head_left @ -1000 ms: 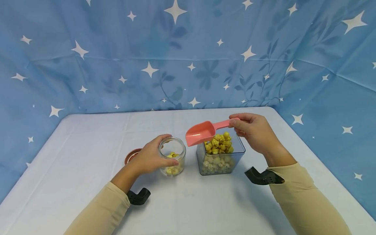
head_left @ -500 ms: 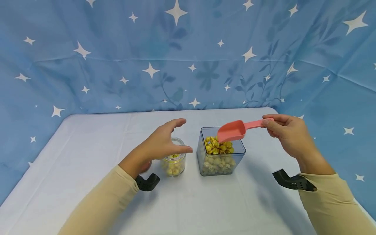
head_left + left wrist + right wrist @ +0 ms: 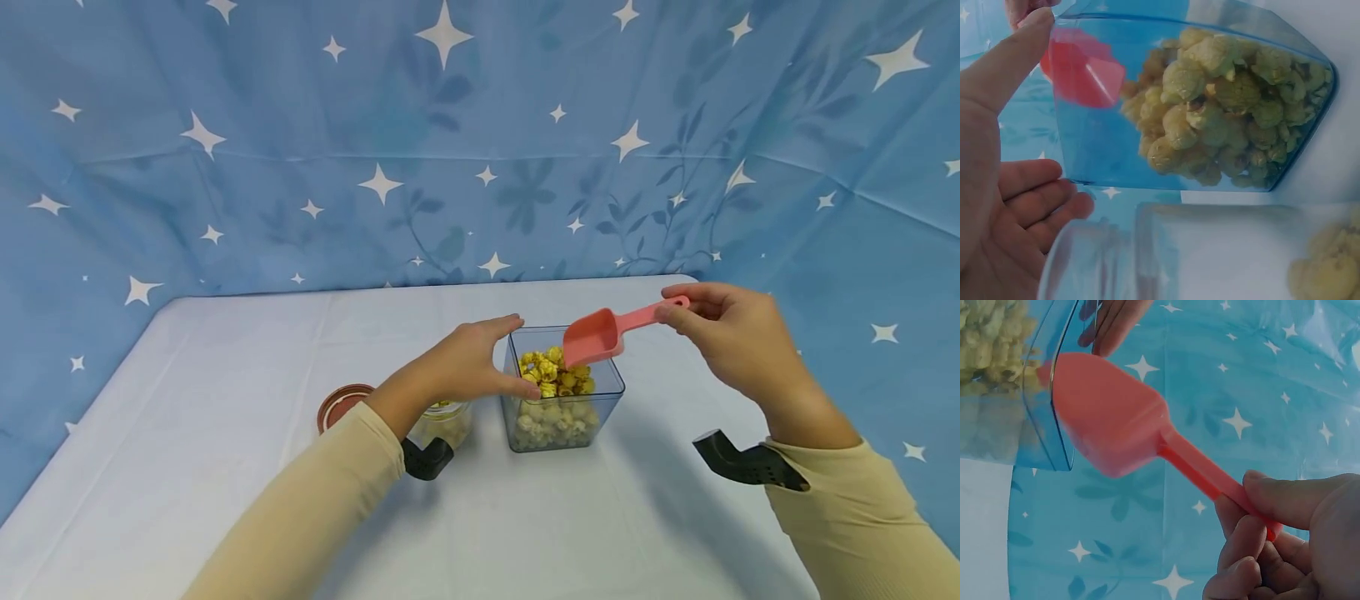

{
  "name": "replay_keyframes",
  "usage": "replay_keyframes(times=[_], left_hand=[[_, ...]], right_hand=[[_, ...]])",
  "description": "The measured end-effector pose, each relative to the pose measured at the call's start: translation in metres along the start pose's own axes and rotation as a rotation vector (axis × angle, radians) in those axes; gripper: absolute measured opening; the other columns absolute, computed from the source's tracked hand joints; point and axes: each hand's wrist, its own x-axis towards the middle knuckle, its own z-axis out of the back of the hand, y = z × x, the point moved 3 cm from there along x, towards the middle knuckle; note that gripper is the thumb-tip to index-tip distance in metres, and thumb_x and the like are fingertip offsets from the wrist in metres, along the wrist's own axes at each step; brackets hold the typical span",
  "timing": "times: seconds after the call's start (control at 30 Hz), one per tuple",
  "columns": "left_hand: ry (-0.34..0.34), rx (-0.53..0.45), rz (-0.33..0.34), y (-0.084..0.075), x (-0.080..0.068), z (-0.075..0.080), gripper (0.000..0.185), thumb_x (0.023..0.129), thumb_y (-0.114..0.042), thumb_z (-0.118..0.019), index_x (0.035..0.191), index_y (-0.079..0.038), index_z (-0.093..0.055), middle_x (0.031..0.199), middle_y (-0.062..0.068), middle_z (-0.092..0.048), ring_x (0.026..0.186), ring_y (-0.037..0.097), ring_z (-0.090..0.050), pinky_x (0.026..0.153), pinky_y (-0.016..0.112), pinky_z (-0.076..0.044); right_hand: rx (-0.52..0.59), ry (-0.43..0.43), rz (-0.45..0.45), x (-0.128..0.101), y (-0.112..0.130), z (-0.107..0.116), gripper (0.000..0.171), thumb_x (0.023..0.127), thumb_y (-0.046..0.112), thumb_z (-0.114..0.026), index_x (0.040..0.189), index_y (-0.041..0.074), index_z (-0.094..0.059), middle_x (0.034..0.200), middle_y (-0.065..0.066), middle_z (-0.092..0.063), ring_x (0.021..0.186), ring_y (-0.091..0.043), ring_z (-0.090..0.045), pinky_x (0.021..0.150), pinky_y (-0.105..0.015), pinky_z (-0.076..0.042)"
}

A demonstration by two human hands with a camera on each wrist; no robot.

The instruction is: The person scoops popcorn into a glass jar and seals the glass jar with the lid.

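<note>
My right hand pinches the handle end of a pink scoop, whose bowl tilts down over the square clear container. Yellow popcorn fills much of that container. At its left side is my left hand, thumb and fingers spread; in the left wrist view the thumb tip lies at the container's rim, and whether it presses there I cannot tell. Partly hidden under my left forearm stands a glass jar with some popcorn in it.
A reddish-brown round lid lies on the white-covered table, left of the jar and partly behind my left sleeve. A blue star-patterned cloth hangs along the table's back and right sides.
My left hand has let go of the jar and moved right to the container. My right hand has carried the scoop to the right, from beside the jar to over the container.
</note>
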Motion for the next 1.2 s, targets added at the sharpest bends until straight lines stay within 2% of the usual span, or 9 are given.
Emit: replay_keyframes(times=[0.2,0.47,0.63,0.83,1.0,1.1,1.2], left_hand=[[0.044,0.05,0.023,-0.003,0.0,-0.002,0.099,0.082,-0.057,-0.078,0.159,-0.014,-0.031,0.159,0.003,-0.035,0.144,0.021,-0.034,0.113,0.042,-0.035],[0.059,0.06,0.048,-0.001,0.001,-0.002,0.098,0.083,-0.057,-0.076,0.159,-0.016,-0.03,0.156,0.004,-0.04,0.142,0.022,-0.038,0.111,0.044,-0.038],[0.067,0.063,0.05,-0.001,0.001,-0.003,0.099,0.082,-0.058,-0.076,0.159,-0.016,-0.03,0.155,0.006,-0.043,0.141,0.023,-0.04,0.11,0.046,-0.039],[0.068,0.066,0.056,-0.003,0.002,-0.002,0.099,0.082,-0.058,-0.077,0.159,-0.016,-0.031,0.154,0.006,-0.043,0.14,0.023,-0.041,0.11,0.046,-0.039],[0.069,0.056,0.059,-0.004,0.001,-0.002,0.098,0.082,-0.057,-0.077,0.159,-0.016,-0.031,0.153,0.006,-0.044,0.139,0.023,-0.042,0.109,0.045,-0.04],[0.075,0.045,0.061,-0.004,0.001,-0.002,0.099,0.082,-0.056,-0.077,0.159,-0.015,-0.031,0.154,0.006,-0.044,0.139,0.023,-0.042,0.109,0.046,-0.04],[0.075,0.041,0.069,-0.003,0.001,-0.002,0.099,0.082,-0.057,-0.077,0.159,-0.016,-0.03,0.154,0.005,-0.044,0.14,0.023,-0.041,0.109,0.045,-0.04]], right_hand=[[-0.099,0.002,0.106,0.001,0.02,-0.007,0.04,0.097,0.032,-0.068,0.121,0.0,-0.069,0.085,-0.01,-0.069,0.07,-0.024,-0.052,0.047,-0.029,-0.037],[-0.146,0.05,0.199,0.005,0.032,-0.022,0.034,0.095,0.022,-0.071,0.115,-0.005,-0.071,0.08,-0.007,-0.069,0.07,-0.023,-0.055,0.05,-0.029,-0.041],[-0.151,0.091,0.205,0.006,0.033,-0.033,0.033,0.095,0.021,-0.072,0.114,-0.006,-0.071,0.077,-0.005,-0.066,0.07,-0.022,-0.053,0.051,-0.029,-0.041],[-0.174,0.095,0.241,0.003,0.039,-0.035,0.031,0.094,0.019,-0.073,0.111,-0.006,-0.072,0.076,-0.004,-0.065,0.067,-0.021,-0.052,0.051,-0.029,-0.041],[-0.195,0.136,0.284,0.002,0.042,-0.043,0.03,0.093,0.017,-0.073,0.111,-0.007,-0.072,0.074,-0.003,-0.065,0.062,-0.018,-0.05,0.051,-0.029,-0.041],[-0.184,0.136,0.272,0.004,0.037,-0.048,0.028,0.093,0.015,-0.073,0.111,-0.007,-0.072,0.076,-0.005,-0.067,0.063,-0.019,-0.052,0.052,-0.03,-0.043],[-0.129,0.143,0.206,0.008,0.027,-0.051,0.028,0.094,0.016,-0.072,0.112,-0.006,-0.072,0.079,-0.007,-0.068,0.067,-0.022,-0.052,0.054,-0.032,-0.042]])
